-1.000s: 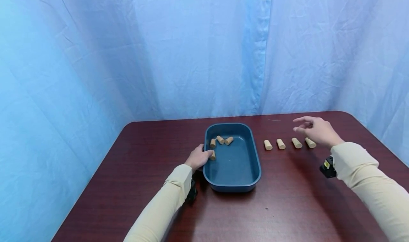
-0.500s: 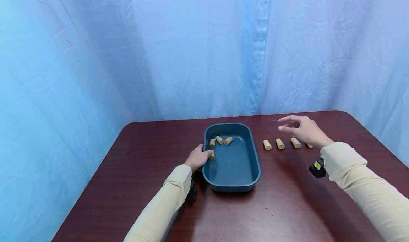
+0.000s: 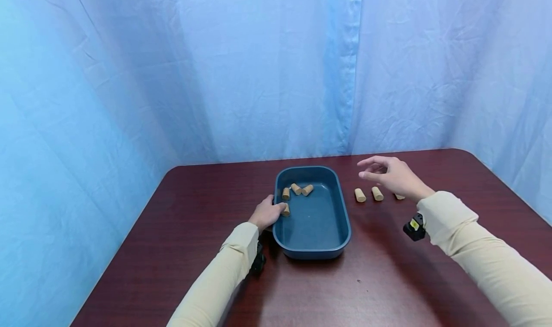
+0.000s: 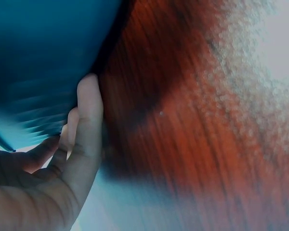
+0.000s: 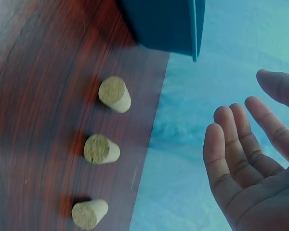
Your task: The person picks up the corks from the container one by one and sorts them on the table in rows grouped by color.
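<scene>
My left hand [image 3: 267, 214] grips the left wall of a blue rectangular tray [image 3: 314, 255], thumb over the rim. In the left wrist view its fingers [image 4: 88, 113] press the outer wall. Several corks lie along the tray's left side and far end, including one cork [image 3: 307, 190] near the far end and another [image 3: 286, 211] beside the thumb. My right hand [image 3: 393, 175] hovers over a row of corks right of the tray, fingers relaxed and holding nothing. Two corks [image 3: 360, 195] [image 3: 377, 193] show fully; a third [image 3: 399, 196] is partly covered by the hand.
The dark red wooden table [image 3: 194, 231] carries the tray near its middle. Pale blue curtains [image 3: 267, 77] hang behind its far edge and on both sides. A small black wrist camera [image 3: 415, 227] hangs under the right sleeve.
My right hand has moved left along the cork row towards the tray, covering the rightmost cork and part of its neighbour. The left hand keeps its grip; the corks have not moved.
</scene>
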`<state>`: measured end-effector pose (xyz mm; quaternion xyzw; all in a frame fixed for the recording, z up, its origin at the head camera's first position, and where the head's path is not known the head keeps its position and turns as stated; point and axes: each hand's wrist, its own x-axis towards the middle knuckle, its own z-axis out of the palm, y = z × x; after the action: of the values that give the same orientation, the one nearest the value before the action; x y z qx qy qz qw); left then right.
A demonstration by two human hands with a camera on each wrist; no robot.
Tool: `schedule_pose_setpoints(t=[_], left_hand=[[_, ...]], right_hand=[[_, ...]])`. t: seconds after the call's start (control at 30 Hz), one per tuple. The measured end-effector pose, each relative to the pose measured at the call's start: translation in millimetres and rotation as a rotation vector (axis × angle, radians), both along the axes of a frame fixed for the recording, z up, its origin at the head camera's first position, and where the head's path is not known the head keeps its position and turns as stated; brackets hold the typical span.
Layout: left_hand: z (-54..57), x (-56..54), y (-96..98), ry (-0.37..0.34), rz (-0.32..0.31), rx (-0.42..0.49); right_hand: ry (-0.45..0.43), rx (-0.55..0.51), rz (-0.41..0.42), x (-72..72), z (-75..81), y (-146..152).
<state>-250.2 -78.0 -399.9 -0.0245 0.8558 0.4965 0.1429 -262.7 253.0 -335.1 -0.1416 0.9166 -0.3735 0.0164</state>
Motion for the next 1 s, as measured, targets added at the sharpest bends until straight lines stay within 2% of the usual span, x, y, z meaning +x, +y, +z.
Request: schedule_pose_setpoints(t=[0.67, 1.0], left_hand=[[1.1, -1.3, -1.7, -0.018, 0.006, 0.002], [1.8, 1.3, -2.0, -0.007, 0.014, -0.003]], right_hand=[[-0.048, -0.097, 0.061, -10.8, 7.3, -58], [-0.086, -0.126, 0.087, -18.6, 8.6, -82]])
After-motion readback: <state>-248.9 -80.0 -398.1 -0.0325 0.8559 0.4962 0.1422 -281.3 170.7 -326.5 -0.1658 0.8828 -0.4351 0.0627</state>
